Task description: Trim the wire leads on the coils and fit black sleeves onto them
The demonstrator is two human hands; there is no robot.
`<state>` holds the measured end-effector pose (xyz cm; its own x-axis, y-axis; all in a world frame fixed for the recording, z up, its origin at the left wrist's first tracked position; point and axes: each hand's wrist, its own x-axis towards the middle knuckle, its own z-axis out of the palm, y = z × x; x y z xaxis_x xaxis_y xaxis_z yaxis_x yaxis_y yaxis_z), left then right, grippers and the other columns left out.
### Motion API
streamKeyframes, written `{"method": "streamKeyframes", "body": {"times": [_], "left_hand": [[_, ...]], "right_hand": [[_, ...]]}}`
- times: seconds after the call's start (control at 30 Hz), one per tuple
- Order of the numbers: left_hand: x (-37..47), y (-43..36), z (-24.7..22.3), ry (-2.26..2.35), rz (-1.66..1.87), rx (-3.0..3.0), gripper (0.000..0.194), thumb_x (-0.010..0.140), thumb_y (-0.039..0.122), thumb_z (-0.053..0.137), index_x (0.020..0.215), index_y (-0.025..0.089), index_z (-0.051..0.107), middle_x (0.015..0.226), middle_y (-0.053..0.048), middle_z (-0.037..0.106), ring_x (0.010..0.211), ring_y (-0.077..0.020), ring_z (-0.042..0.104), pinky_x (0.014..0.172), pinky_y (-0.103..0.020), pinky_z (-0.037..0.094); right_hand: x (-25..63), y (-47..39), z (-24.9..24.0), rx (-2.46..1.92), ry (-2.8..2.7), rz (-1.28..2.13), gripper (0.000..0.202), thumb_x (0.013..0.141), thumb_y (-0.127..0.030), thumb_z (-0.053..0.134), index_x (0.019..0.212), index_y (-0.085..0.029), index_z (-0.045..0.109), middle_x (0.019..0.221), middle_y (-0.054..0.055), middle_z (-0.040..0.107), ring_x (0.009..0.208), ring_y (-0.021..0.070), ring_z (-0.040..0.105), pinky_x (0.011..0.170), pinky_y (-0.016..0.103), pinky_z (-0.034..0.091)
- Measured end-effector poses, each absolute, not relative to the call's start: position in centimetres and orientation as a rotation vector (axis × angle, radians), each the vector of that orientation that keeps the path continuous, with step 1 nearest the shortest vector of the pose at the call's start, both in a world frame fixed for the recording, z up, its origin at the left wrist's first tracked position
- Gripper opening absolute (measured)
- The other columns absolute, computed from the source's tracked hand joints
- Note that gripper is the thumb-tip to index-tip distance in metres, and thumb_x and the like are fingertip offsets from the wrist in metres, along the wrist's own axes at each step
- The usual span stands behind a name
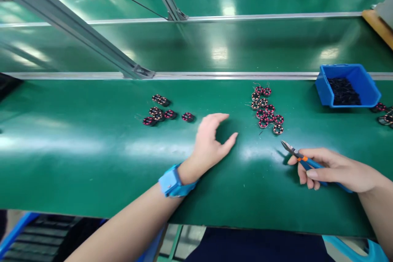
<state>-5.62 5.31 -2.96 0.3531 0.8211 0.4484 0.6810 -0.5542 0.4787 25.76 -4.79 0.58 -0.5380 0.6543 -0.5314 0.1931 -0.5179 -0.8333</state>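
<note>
My left hand (211, 137), with a blue wrist strap (176, 182) behind it, hovers over the green bench, thumb and fingers apart and nothing between them. Close to its left is a single small wound coil ring (188, 117), and beyond that a loose group of black and pink coil rings (155, 114). My right hand (328, 168) grips a pair of diagonal cutters (310, 163) with blue and orange handles, their jaws pointing up and left. Just past the jaw tips lies a cluster of coil rings (266, 110), some with thin wire ends sticking out.
At the right a blue bin (346, 86) holds many thin black pieces. More coil rings (386, 118) sit at the right edge. A metal rail (215, 75) runs along the bench's back, with a slanted metal post (92, 37) rising from it at left.
</note>
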Motion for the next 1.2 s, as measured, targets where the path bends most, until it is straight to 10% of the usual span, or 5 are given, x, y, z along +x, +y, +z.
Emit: {"method": "streamKeyframes", "body": {"times": [0.53, 0.73, 0.93, 1.2], "left_hand": [[0.5, 9.2, -3.0, 1.023, 0.697, 2.378, 0.017, 0.076, 0.023, 0.064, 0.091, 0.017, 0.063, 0.095, -0.007, 0.067, 0.092, -0.0226, 0.06, 0.087, -0.04, 0.046], [-3.0, 6.9, -2.5, 0.923, 0.703, 2.322, 0.06, 0.069, 0.029, 0.073, 0.123, 0.015, 0.051, 0.116, -0.012, 0.062, 0.103, -0.0237, 0.059, 0.094, -0.042, 0.047], [-2.3, 7.3, -2.7, 0.938, 0.773, 2.273, 0.015, 0.076, 0.026, 0.07, 0.085, 0.017, 0.062, 0.092, -0.006, 0.066, 0.088, -0.0195, 0.061, 0.085, -0.037, 0.049], [-0.9, 1.1, -1.5, 0.877, 0.973, 1.922, 0.019, 0.072, 0.021, 0.074, 0.082, 0.016, 0.059, 0.078, -0.002, 0.06, 0.068, -0.0115, 0.057, 0.062, -0.025, 0.049]], "right_hand": [[25.3, -4.8, 1.0, -1.37, -1.388, 2.076, 0.055, 0.084, -0.051, 0.063, 0.126, -0.017, 0.054, 0.092, 0.006, 0.061, 0.077, 0.0149, 0.061, 0.067, 0.028, 0.053], [25.3, -5.2, 1.0, -1.427, -1.422, 2.03, 0.051, 0.085, -0.05, 0.062, 0.123, -0.017, 0.056, 0.095, 0.008, 0.062, 0.08, 0.0168, 0.062, 0.069, 0.029, 0.054], [25.4, -5.2, 0.9, -1.362, -1.437, 1.997, 0.046, 0.086, -0.047, 0.062, 0.12, -0.016, 0.057, 0.093, 0.008, 0.064, 0.076, 0.016, 0.062, 0.065, 0.028, 0.053], [18.2, -3.6, -0.4, -1.358, -1.148, 1.462, 0.043, 0.072, -0.035, 0.075, 0.104, -0.018, 0.052, 0.093, 0.006, 0.066, 0.076, 0.0146, 0.062, 0.074, 0.033, 0.053]]}}
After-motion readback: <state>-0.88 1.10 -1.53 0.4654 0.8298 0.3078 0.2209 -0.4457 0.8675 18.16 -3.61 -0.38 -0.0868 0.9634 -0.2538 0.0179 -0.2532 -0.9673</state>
